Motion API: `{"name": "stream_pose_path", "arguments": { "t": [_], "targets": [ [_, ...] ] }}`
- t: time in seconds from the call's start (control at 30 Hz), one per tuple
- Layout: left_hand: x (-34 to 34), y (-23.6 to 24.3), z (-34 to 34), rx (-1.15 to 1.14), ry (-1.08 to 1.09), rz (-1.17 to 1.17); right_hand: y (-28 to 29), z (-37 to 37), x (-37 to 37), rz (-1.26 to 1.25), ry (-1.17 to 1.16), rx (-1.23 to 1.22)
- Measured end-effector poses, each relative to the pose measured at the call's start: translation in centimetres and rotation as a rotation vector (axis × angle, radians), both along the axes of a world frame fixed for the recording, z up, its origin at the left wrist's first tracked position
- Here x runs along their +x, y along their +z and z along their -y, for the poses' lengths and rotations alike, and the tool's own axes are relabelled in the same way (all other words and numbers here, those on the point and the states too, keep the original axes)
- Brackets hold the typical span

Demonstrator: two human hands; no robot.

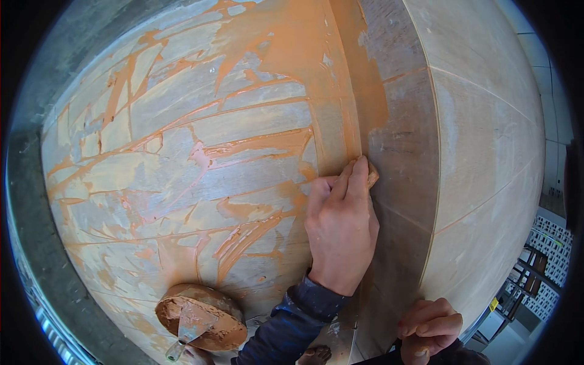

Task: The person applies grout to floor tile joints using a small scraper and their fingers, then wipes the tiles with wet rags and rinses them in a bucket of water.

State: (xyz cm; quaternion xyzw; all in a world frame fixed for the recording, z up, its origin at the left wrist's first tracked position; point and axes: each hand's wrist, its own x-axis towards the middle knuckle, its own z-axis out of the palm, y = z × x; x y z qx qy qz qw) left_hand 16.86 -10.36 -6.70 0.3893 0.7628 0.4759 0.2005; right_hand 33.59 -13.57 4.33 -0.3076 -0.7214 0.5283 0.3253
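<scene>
My left hand (pixel 342 228) is pressed into the corner line between the floor tiles and an upright tiled face (pixel 403 158). Its fingers are closed around a small orange-tan piece (pixel 373 176), mostly hidden, whose kind I cannot make out. Wet orange grout (pixel 292 48) is smeared along that line and in the seams of the grey-beige floor tiles (pixel 255 115). Lower right, my right hand (pixel 431 328) is held with curled fingers beside the tiled edge; nothing shows in it. A round bowl (pixel 210 293) of orange-brown paste stands lower left, a putty knife (pixel 196 322) resting in it.
A beige tiled top (pixel 480 140) runs along the right side. Grey concrete (pixel 27 182) borders the floor at the far left. Bare feet (pixel 315 354) show at the bottom. White perforated blocks (pixel 550 243) and dark rails stand beyond at the right.
</scene>
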Motion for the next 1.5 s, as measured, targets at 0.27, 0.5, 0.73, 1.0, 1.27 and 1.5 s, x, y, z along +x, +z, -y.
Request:
{"name": "stream_pose_path", "arguments": {
  "t": [0.27, 0.5, 0.73, 1.0, 1.27, 1.5],
  "targets": [
    [1.5, 1.2, 4.2, -0.103, -0.055, 0.023, 0.1, 0.3, -0.4, -0.012, -0.012, 0.018],
    [6.5, 1.5, 8.2, -0.152, -0.116, -0.014, 0.8, -0.8, 0.4, 0.003, 0.03, 0.013],
    [8.3, 2.0, 12.0, -0.196, -0.146, 0.014, 1.0, -0.5, 0.0, -0.004, 0.026, 0.039],
    [7.4, 3.0, 17.0, -0.263, -0.228, 0.208, -0.2, -0.1, 1.5, -0.094, 0.074, -0.033],
    [3.8, 1.8, 5.7, -0.055, 0.009, 0.09, 0.6, -0.3, 0.7, 0.018, 0.04, 0.094],
    [9.3, 1.1, 7.7, -0.153, 0.045, -0.014, 1.0, 0.1, 1.4, 0.057, 0.012, 0.015]
  ]
}}
